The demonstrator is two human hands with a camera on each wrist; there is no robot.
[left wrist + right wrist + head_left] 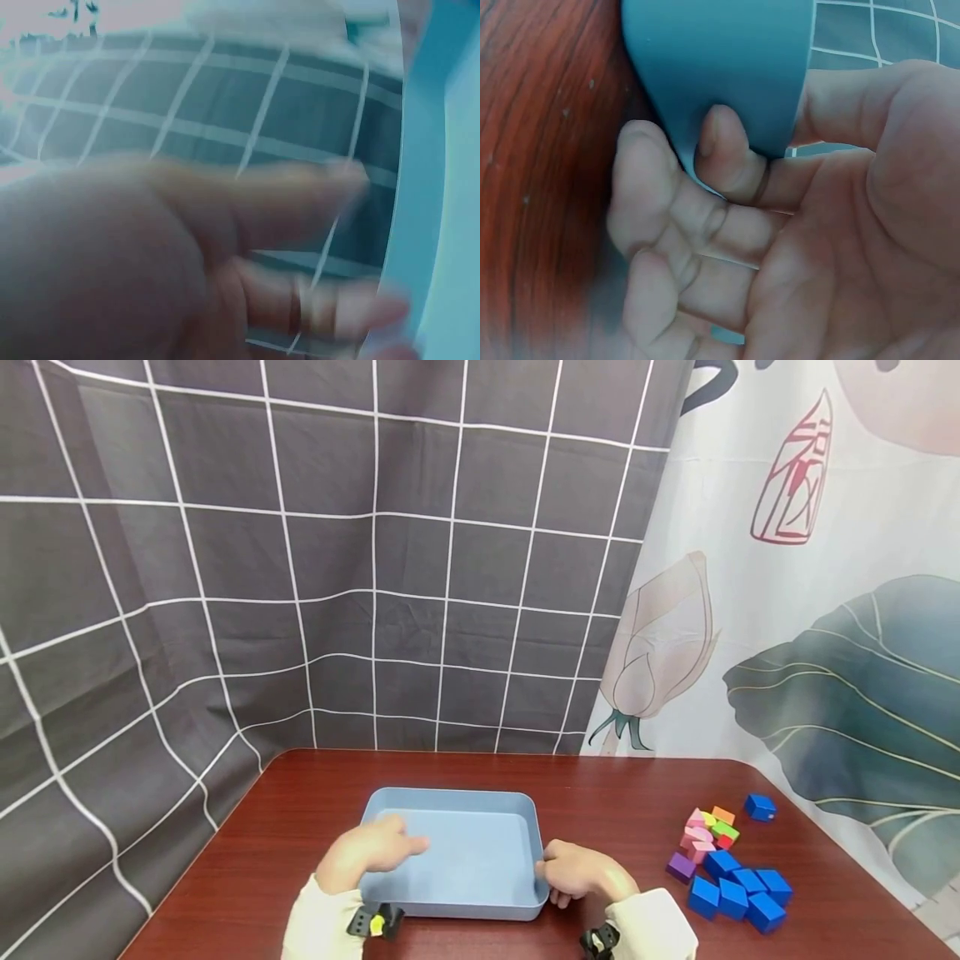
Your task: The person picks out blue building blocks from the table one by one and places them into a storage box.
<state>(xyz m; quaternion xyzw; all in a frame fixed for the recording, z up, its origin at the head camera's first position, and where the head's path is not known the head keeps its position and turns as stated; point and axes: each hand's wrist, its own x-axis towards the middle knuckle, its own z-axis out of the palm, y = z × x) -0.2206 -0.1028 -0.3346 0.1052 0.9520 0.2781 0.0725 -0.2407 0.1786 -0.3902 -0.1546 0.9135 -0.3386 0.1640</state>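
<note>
- Near the front of the table (262, 843), the blue tray (465, 860) lies flat between the two hands, its long axis running across the person, from the left hand to the right hand. That line is the relation that counts: each hand is at one short end of the tray.
- At its right end, near the front corner, the right hand (581, 871) holds the tray's wall, thumb on one side and bent forefinger on the other; the remaining fingers curl below, beside the wood. This is the hand that plainly has contact.
- Over its left end, the left hand (372, 846) shows loosely spread fingers with a gap between thumb and the rest, and nothing in its grasp. The left wrist view is blurred, so I cannot tell whether the fingertips touch the wall.
- Well to the right of the tray, nearer the right hand, sit blue blocks (732, 899), a purple block (681, 867) and a cluster of small coloured blocks (699, 836).
- As for writing, a red seal-like mark (797, 477) stands on the white cloth (697, 502); its stylised characters cannot be read with confidence. Dark strokes (712, 383) at the top edge are cut off. No brand or label can be made out on the tray or blocks.
</note>
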